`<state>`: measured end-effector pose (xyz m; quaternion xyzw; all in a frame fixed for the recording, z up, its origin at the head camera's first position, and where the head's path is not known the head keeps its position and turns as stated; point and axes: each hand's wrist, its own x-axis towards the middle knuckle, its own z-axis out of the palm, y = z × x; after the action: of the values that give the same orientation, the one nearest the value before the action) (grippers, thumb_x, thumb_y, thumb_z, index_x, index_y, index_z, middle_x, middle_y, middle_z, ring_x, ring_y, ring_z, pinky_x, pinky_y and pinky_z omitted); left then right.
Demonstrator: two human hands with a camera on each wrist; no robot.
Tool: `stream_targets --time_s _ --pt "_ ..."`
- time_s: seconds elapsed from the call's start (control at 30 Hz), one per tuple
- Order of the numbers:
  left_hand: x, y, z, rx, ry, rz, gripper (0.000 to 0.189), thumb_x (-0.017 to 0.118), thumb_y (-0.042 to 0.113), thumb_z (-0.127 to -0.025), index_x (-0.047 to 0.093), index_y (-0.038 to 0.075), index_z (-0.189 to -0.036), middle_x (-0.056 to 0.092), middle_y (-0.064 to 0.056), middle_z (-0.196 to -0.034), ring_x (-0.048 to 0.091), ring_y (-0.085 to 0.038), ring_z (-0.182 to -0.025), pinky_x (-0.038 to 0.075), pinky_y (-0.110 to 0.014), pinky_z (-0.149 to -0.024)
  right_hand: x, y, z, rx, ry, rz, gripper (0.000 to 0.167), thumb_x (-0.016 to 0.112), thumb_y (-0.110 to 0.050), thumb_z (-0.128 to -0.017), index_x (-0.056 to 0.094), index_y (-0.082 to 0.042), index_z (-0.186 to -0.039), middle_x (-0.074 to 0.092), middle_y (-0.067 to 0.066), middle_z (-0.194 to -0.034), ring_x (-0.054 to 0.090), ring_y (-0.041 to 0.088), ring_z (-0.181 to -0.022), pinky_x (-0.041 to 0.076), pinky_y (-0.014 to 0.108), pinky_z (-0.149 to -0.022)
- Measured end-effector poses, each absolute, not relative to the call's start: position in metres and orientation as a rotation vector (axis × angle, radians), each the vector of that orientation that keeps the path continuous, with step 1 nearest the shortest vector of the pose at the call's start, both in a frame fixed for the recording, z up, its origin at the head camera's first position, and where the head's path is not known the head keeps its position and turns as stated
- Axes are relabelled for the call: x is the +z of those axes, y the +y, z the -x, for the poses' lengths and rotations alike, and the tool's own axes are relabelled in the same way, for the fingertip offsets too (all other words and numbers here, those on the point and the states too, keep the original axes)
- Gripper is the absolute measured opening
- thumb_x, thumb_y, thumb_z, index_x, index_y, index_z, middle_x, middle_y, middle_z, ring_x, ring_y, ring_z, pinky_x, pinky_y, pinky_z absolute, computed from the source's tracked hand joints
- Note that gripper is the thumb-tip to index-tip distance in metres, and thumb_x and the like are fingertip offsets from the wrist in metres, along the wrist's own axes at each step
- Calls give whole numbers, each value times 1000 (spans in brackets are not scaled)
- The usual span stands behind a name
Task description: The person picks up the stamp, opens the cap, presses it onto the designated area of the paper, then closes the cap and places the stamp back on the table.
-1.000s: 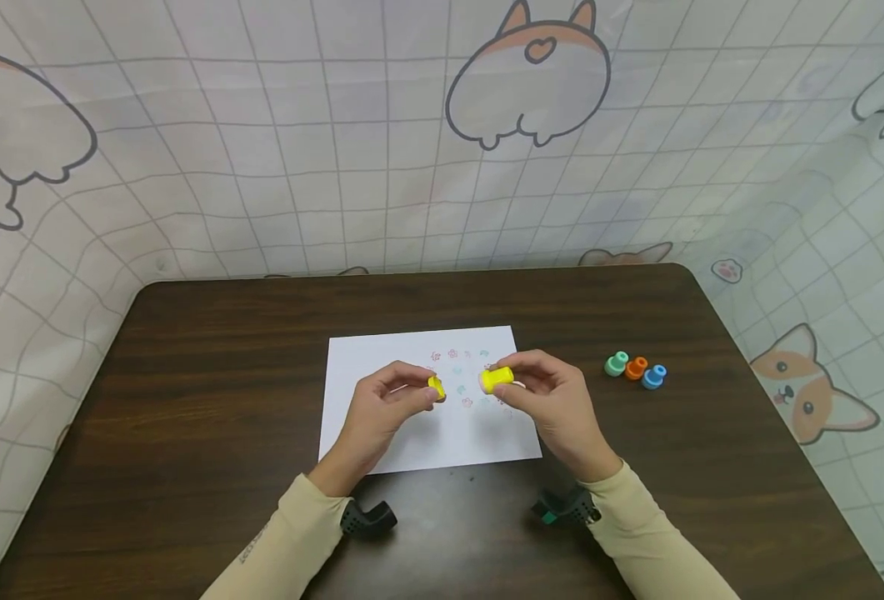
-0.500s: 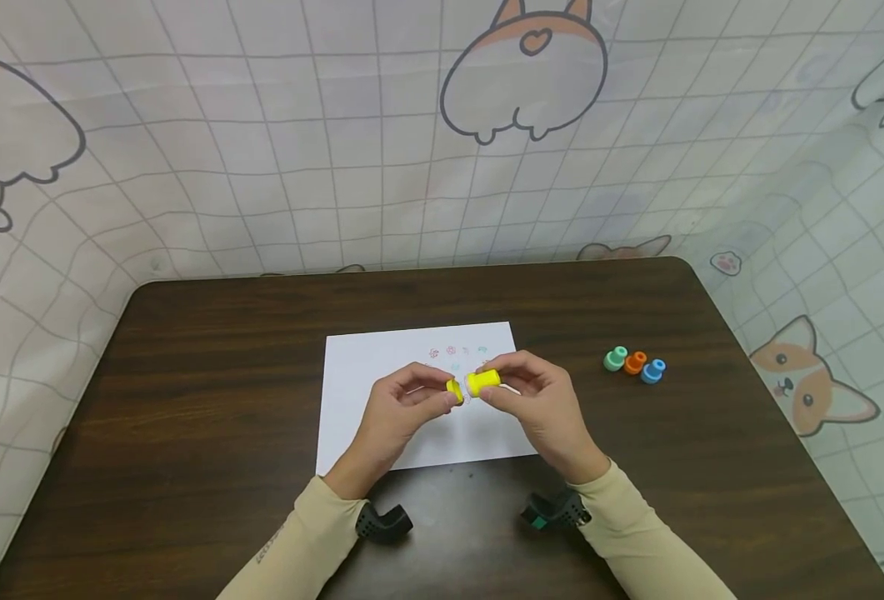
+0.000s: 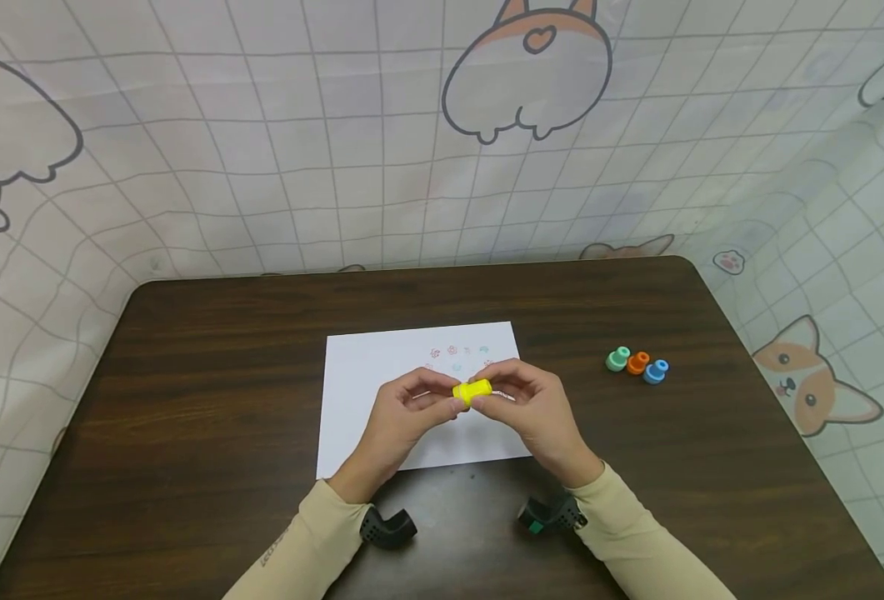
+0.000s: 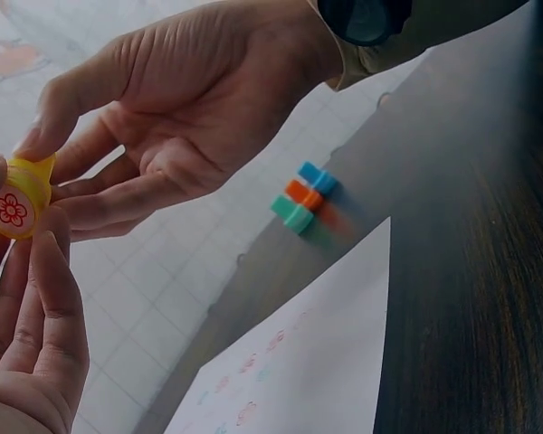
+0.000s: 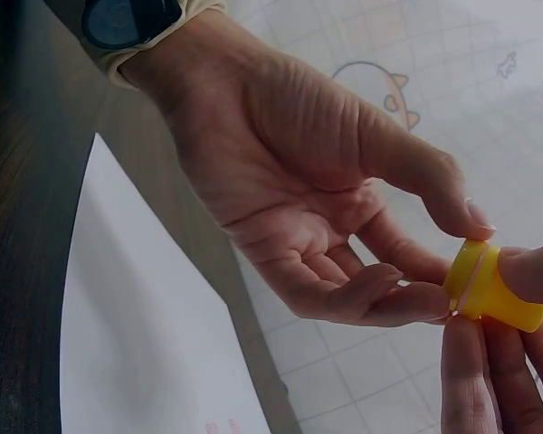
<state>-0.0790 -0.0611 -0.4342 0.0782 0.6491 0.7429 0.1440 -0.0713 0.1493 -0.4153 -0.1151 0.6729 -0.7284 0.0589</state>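
A yellow toy stamp [image 3: 471,391] is held between both hands above a sheet of white paper [image 3: 367,408]. My left hand [image 3: 402,417] pinches its wide yellow cap [image 5: 462,268] between thumb and fingers. The stamp's body is pinched by my right hand [image 3: 537,410]. In the right wrist view cap and body meet, with a thin pale line between them. A red flower picture [image 4: 12,210] on the cap's end shows in the left wrist view. Small pink and teal flower prints mark the paper, partly hidden by the hands.
A green stamp [image 3: 617,359], an orange stamp [image 3: 638,362] and a blue stamp [image 3: 656,372] stand in a row to the right on the dark wooden table [image 3: 209,400]. Behind it hangs a checked curtain [image 3: 299,167] with corgi drawings.
Both hands have come together over the paper. The yellow cap and the stamp body, apart one second ago, now touch end to end.
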Motion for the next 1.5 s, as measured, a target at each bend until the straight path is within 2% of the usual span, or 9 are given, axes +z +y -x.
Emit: stream_targets --time_s 0.47,0.77,1.1,1.5 --pt "-438 -62 73 2143 1894 -224 31 80 14 -91 71 4 -118 69 -10 -120 77 -15 -99 63 -29 -90 -419 149 69 -2149 2049 367 30 78 -4 -90 68 5 -118 72 -4 -109 72 13 -100 63 27 -90" --pt "-437 -60 72 2169 1892 -214 30 79 14 -91 72 4 -119 71 -5 -116 76 -14 -97 63 -29 -89 -419 148 69 -2138 2066 313 32 78 -5 -90 69 4 -119 72 -4 -112 72 11 -102 62 26 -91" --pt "-433 -62 71 2121 1917 -196 30 80 15 -90 71 5 -117 70 -10 -117 77 -17 -100 63 -29 -90 -418 148 67 -2128 2074 327 31 78 -6 -90 69 3 -119 74 -5 -109 72 11 -101 62 26 -91" --pt "-432 -60 70 2079 1942 -215 29 80 14 -90 72 6 -116 72 -9 -115 76 -15 -98 62 -28 -90 -421 153 66 -2097 2122 345 29 78 -8 -90 71 -1 -117 73 -5 -109 72 13 -101 62 26 -91"
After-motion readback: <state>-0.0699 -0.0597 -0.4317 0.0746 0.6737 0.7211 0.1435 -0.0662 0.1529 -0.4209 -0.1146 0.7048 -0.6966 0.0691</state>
